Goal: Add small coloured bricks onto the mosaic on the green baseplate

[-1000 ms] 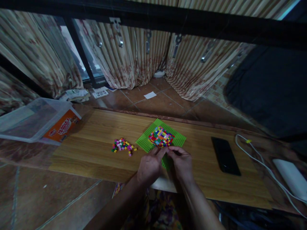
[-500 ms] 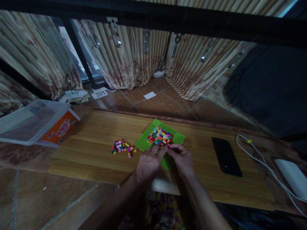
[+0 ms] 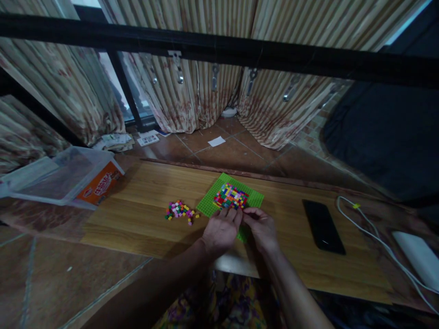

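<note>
A green studded baseplate (image 3: 256,198) lies turned at an angle on the wooden board. Multicoloured small toy bricks (image 3: 230,195) are packed into a patch on its middle. My left hand (image 3: 222,228) rests over the plate's near part, fingers bent together at the patch's near edge. Beside it, my right hand (image 3: 263,227) has thumb and forefinger pinched at the patch's near right corner. Whatever the fingertips hold is too small or hidden to make out. Left of the plate lies a loose pile of small bricks (image 3: 178,209).
A clear plastic box (image 3: 65,183) with an orange label stands at the board's left end. On the right lie a black phone (image 3: 323,226), a white cable (image 3: 380,237) and a white power bank (image 3: 416,258). The wooden board (image 3: 137,219) carries the bricks; curtains hang beyond.
The whole view has shifted, so the scene sits slightly lower. My left hand has moved a little right, its fingers now closer to my right hand. The right hand keeps its pinch.
</note>
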A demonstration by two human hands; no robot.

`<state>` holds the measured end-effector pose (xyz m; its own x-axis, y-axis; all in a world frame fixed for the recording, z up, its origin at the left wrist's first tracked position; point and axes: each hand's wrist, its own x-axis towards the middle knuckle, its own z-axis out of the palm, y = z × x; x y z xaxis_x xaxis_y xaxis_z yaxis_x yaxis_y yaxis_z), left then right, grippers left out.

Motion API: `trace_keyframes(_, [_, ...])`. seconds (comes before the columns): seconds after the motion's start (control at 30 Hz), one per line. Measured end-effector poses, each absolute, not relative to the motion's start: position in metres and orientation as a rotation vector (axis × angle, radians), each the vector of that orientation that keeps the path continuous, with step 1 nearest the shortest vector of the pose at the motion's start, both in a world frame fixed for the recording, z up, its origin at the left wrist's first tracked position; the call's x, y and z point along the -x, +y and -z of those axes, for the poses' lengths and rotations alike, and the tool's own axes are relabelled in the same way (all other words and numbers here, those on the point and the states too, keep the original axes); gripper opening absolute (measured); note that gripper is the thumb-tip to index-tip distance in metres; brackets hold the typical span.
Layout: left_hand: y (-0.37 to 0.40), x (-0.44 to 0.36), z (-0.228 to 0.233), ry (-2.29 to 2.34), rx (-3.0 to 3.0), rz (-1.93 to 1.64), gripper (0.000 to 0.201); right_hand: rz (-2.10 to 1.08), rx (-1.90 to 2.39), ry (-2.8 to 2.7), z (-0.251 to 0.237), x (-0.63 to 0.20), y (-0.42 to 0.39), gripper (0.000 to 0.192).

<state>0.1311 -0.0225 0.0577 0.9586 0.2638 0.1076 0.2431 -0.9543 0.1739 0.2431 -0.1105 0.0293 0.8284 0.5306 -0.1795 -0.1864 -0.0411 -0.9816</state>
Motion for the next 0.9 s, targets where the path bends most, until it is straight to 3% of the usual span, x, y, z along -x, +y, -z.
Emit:
trace_keyframes(0.13, [-0.02, -0.098, -0.054, 0.648, -2.767, -0.395, 0.048, -0.43, 1.619, -0.346, -0.032, -0.23, -0.125, 0.025])
trace_keyframes(0.4, [-0.018, -0.003, -0.025, 1.159, -2.344, -0.564, 0.023, -0.563, 1.722, -0.795, -0.029, -0.171, -0.124, 0.015])
trace_keyframes(0.6, [-0.011, 0.008, -0.021, 1.198, -2.26, -0.627, 0.021, -0.439, 1.867, -1.184, -0.024, -0.143, -0.086, 0.017])
trace_keyframes(0.9, [-0.007, 0.01, -0.017, 1.198, -2.179, -0.607, 0.024, -0.142, 2.007, -1.352, -0.017, -0.148, -0.052, 0.022])
